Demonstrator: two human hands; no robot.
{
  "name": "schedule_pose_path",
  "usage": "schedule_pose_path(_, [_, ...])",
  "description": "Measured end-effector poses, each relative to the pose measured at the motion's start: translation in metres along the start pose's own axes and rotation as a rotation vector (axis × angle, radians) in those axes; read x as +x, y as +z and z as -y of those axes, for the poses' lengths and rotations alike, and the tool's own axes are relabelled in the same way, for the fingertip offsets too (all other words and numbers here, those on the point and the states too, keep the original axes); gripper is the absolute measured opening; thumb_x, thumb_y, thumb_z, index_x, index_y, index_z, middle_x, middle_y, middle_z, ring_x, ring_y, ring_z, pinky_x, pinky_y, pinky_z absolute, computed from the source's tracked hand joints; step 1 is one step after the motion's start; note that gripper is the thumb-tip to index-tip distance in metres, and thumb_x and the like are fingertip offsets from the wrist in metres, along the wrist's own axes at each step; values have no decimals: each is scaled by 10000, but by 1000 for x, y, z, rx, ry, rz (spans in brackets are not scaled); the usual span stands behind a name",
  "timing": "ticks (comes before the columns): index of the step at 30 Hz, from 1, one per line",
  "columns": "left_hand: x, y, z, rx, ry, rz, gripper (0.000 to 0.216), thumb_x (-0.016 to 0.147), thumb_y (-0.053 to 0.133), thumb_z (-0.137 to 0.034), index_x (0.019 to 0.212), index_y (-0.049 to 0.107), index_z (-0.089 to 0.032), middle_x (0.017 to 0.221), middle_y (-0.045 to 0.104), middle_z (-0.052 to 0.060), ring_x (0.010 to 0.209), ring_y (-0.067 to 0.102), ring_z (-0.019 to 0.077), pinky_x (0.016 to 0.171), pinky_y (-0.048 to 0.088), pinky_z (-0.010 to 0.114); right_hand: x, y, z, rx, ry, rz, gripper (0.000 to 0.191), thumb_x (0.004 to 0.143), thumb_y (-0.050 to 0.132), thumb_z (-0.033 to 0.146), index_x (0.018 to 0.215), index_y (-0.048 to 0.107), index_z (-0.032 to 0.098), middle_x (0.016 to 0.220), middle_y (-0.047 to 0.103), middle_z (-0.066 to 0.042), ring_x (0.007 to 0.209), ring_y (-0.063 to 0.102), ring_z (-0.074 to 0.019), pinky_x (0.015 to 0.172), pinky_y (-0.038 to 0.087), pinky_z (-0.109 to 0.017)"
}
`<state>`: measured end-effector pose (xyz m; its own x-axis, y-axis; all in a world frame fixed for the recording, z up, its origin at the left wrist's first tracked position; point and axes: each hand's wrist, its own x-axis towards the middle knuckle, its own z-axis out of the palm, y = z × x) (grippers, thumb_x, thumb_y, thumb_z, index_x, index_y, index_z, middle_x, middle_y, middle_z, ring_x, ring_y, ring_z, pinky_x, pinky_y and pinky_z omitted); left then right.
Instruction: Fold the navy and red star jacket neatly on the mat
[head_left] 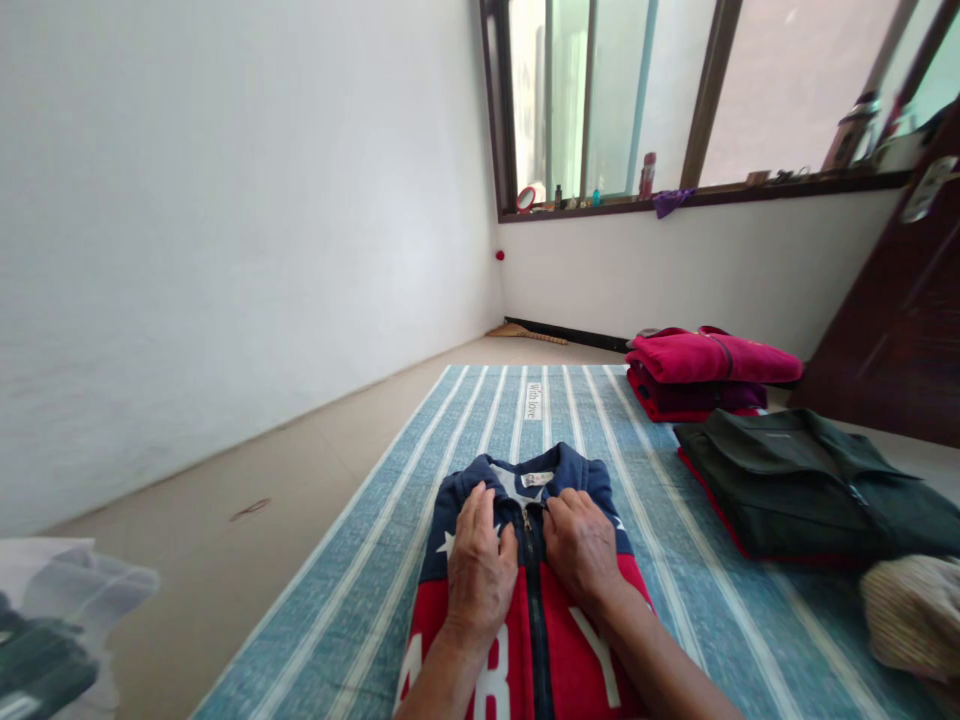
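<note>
A navy and red zip-up jacket [553, 600] with white stars and letters lies face up on a blue striped cloth [360, 590]. Its collar points away from me and its dark zipper runs down the middle. My left hand [480, 560] rests on the left chest just below the collar, fingers stretched out and lying on the fabric. On the other side of the zipper, my right hand [583, 545] has its fingers curled and pinched at the collar's edge. My forearms cover part of the lower front.
Dark folded garments [810, 490] lie to the right, with a pink and red folded stack [712, 370] behind them. A beige knitted item [915, 615] is at the right edge. A clear plastic bag [82, 600] sits at the lower left, by the tiled floor.
</note>
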<state>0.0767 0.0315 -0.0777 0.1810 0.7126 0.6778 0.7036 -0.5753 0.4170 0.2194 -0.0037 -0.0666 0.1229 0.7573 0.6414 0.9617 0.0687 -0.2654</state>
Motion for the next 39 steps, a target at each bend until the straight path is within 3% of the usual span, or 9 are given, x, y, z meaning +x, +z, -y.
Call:
schedule_pose_path(7, [-3, 4, 0, -9, -24, 107, 447, 832, 449, -173, 1267, 546, -141, 1299, 583, 162, 1238, 518, 289, 1043, 427, 482, 3, -3, -1, 56, 34, 47, 199, 838, 521, 126, 676, 609, 202, 695, 585, -23, 689, 524, -176, 648, 345, -281])
schedule_pose_path(12, [16, -27, 1, -188, -99, 123, 378, 805, 501, -215, 1157, 636, -188, 1285, 606, 119, 1196, 555, 256, 1059, 415, 411, -1, -19, -17, 256, 112, -7, 214, 874, 464, 195, 929, 670, 193, 849, 658, -49, 816, 595, -186, 728, 424, -276])
schedule_pose_path(14, [33, -43, 10, -230, -204, 96, 316, 774, 531, -215, 1053, 679, -201, 1271, 619, 105, 1196, 551, 253, 1083, 374, 392, -1, -28, -27, 292, 189, -56, 242, 878, 449, 239, 947, 676, 190, 903, 675, -66, 856, 610, -201, 765, 441, -298])
schedule_pose_path(17, [58, -56, 33, -307, -530, 117, 253, 679, 591, -171, 903, 704, -192, 1208, 655, 108, 1231, 514, 270, 1101, 313, 362, -4, -39, -39, 311, 304, -61, 272, 860, 447, 302, 929, 685, 187, 919, 686, -76, 873, 623, -225, 782, 452, -332])
schedule_pose_path(21, [77, -56, 57, -400, -716, 267, 199, 649, 640, -227, 825, 714, -171, 875, 742, 91, 950, 663, 293, 835, 501, 364, -15, -46, -47, 371, 388, -42, 317, 819, 463, 365, 924, 691, 170, 921, 696, -88, 881, 632, -244, 792, 460, -360])
schedule_pose_path(24, [81, -53, 63, -444, -794, 349, 299, 650, 677, -292, 909, 712, -148, 771, 735, 80, 750, 681, 247, 630, 498, 298, -28, -45, -52, 427, 467, -30, 351, 795, 482, 405, 938, 695, 165, 948, 700, -98, 890, 633, -252, 804, 467, -372])
schedule_pose_path(30, [94, -47, 67, -456, -880, 428, 519, 575, 750, -392, 1026, 679, -143, 707, 709, 46, 670, 642, 206, 553, 435, 255, -34, -38, -75, 600, 768, 34, 439, 723, 546, 457, 983, 696, 137, 887, 719, -100, 851, 659, -256, 799, 475, -367])
schedule_pose_path(35, [100, -42, 69, -509, -887, 518, 405, 529, 740, -399, 844, 696, -148, 654, 673, 23, 627, 606, 174, 524, 424, 234, -22, -25, -89, 725, 920, 129, 553, 652, 561, 501, 998, 685, 88, 749, 693, -86, 704, 639, -235, 577, 452, -299])
schedule_pose_path(39, [100, -41, 70, -553, -910, 531, 302, 493, 737, -367, 695, 636, -165, 563, 617, -16, 537, 564, 142, 485, 410, 222, -15, -15, -93, 710, 936, 165, 553, 643, 580, 529, 951, 692, 83, 699, 670, -71, 678, 631, -223, 541, 427, -274])
